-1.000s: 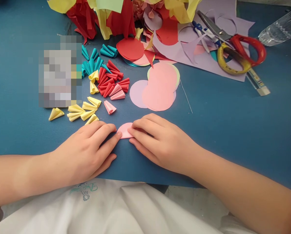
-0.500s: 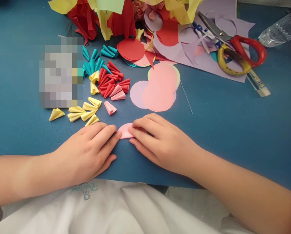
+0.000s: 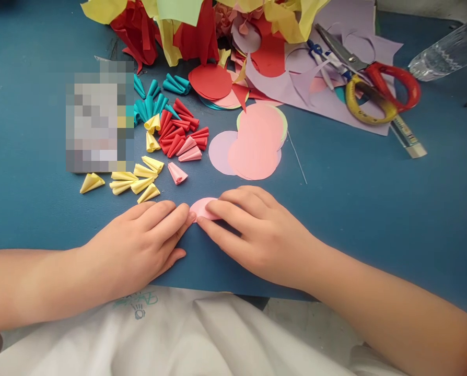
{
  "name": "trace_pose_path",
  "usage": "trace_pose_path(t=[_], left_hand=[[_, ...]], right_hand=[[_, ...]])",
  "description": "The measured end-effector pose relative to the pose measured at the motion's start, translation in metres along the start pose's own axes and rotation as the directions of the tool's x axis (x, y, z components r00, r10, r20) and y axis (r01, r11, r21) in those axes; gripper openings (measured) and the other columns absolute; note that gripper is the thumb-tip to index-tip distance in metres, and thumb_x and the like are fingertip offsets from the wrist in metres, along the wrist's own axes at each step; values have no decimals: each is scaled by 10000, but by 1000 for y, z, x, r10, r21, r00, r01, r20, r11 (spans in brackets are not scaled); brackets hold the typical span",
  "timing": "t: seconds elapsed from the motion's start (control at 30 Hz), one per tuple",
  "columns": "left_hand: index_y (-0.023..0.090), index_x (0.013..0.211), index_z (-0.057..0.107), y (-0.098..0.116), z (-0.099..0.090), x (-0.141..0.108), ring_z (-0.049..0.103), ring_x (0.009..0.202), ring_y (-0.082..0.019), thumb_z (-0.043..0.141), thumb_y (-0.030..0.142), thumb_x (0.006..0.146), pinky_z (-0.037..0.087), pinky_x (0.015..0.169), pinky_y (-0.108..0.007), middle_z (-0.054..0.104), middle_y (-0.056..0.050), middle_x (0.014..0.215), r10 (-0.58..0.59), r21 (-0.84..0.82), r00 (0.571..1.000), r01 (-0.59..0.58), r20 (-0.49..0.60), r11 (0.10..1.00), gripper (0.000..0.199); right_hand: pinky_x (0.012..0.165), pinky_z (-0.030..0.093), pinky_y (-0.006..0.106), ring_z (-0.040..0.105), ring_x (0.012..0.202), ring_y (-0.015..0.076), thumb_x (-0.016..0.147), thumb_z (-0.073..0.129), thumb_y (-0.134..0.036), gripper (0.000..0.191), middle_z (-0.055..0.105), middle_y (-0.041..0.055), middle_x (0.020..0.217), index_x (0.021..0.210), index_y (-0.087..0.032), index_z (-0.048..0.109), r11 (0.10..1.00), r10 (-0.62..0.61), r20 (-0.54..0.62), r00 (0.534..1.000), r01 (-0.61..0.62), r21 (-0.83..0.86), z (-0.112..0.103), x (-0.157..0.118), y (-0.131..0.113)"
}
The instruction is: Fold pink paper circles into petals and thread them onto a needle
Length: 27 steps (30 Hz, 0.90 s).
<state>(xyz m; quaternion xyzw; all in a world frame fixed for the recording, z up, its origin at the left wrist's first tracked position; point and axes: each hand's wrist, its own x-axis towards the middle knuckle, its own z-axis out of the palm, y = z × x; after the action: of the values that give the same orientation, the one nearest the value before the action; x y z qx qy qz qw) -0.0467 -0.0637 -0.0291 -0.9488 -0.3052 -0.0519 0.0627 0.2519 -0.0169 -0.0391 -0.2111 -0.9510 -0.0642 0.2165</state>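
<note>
A small pink paper piece (image 3: 203,207), apparently a folded circle, lies flat on the blue table between my hands. My left hand (image 3: 149,245) pins its left end with the fingertips, fingers close together. From the right, my right hand (image 3: 257,235) grips the same piece, index finger on top and thumb along its lower edge; its right end is hidden under the fingers. Just above are pink paper circles (image 3: 255,151) stacked with a lilac circle (image 3: 221,152). Rolled paper cones in yellow (image 3: 141,184), pink (image 3: 177,173), red (image 3: 174,136) and teal (image 3: 149,104) lie to the upper left.
Scissors (image 3: 369,78) rest on lilac paper scraps (image 3: 307,89) at upper right, near a glue tube (image 3: 409,138) and a clear bottle (image 3: 445,49). A thin stick (image 3: 297,156) lies right of the circles. Crumpled red and yellow paper (image 3: 194,31) lines the back.
My right thumb has moved left and up to the paper's lower edge, close to my left fingertips. My left hand has hardly moved. The view has shifted slightly.
</note>
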Motion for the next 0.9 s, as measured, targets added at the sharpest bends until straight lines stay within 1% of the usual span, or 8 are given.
trace_pose_path(t=[0.17, 0.33, 0.47, 0.6, 0.7, 0.77, 0.83, 0.9], left_hand=[[31, 1536, 893, 1, 2, -1, 822, 1284, -348, 538, 271, 1309, 703, 1165, -449, 895, -182, 1339, 2, 6, 1000, -2, -6, 1000, 486], [60, 1620, 856, 4, 5, -8, 814, 1323, -354, 618, 283, 1278, 692, 1194, -451, 876, -182, 1399, -33, -9, 999, 33, 12, 999, 473], [77, 1643, 850, 5, 5, -9, 822, 1347, -358, 653, 284, 1264, 697, 1193, -452, 873, -182, 1456, -31, -15, 999, 31, 23, 999, 475], [80, 1679, 816, 3, 7, -10, 817, 1380, -354, 638, 293, 1280, 681, 1214, -451, 863, -180, 1484, -24, -30, 999, 25, 28, 999, 486], [43, 1663, 800, 1, 7, -8, 817, 1374, -357, 643, 269, 1273, 667, 1204, -458, 857, -198, 1469, -5, -31, 1000, 5, 13, 999, 477], [41, 1648, 800, 0, 6, -6, 816, 1364, -364, 610, 254, 1271, 669, 1187, -474, 859, -206, 1463, -7, -46, 1000, 7, -7, 999, 473], [68, 1654, 796, -1, 4, -4, 815, 1359, -369, 583, 236, 1260, 678, 1175, -487, 864, -202, 1477, -32, -72, 999, 31, -15, 997, 478], [87, 1658, 789, -1, 3, -2, 814, 1353, -367, 583, 223, 1250, 688, 1166, -494, 863, -201, 1513, -53, -94, 999, 52, -11, 994, 478]], right_hand=[[1023, 745, 461, 812, 1125, 298, 1216, 659, -70, 362, 967, 93, 1219, 1232, -172, 1007, 999, 0, 0, 1000, 0, 35, 2, 2, -4], [1000, 749, 522, 773, 1014, 304, 1178, 651, -79, 372, 915, 80, 1067, 1100, -219, 987, 997, 59, 28, 998, -60, 42, -2, 1, -4], [934, 732, 587, 728, 846, 286, 1101, 664, -95, 366, 797, 40, 882, 842, -280, 846, 997, 19, 120, 993, -28, 68, -15, -2, 2], [869, 684, 563, 667, 734, 264, 1053, 683, -113, 341, 641, 20, 743, 766, -296, 679, 995, 54, 168, 984, -68, 78, -22, -6, 8], [749, 616, 487, 601, 681, 242, 1011, 686, -104, 370, 539, 16, 690, 714, -297, 577, 996, 58, 122, 991, -65, 60, -17, -7, 10], [665, 549, 453, 573, 679, 237, 1008, 683, -103, 389, 524, 17, 684, 696, -297, 558, 998, 45, 72, 996, -49, 51, -11, -6, 11], [616, 501, 438, 549, 688, 239, 1063, 670, -103, 408, 548, 17, 703, 712, -294, 587, 995, 69, 22, 997, -70, 69, -5, -6, 12], [633, 540, 442, 580, 734, 257, 1170, 645, -132, 387, 639, 32, 773, 814, -271, 705, 986, 135, -10, 991, -134, 94, 1, -6, 11]])
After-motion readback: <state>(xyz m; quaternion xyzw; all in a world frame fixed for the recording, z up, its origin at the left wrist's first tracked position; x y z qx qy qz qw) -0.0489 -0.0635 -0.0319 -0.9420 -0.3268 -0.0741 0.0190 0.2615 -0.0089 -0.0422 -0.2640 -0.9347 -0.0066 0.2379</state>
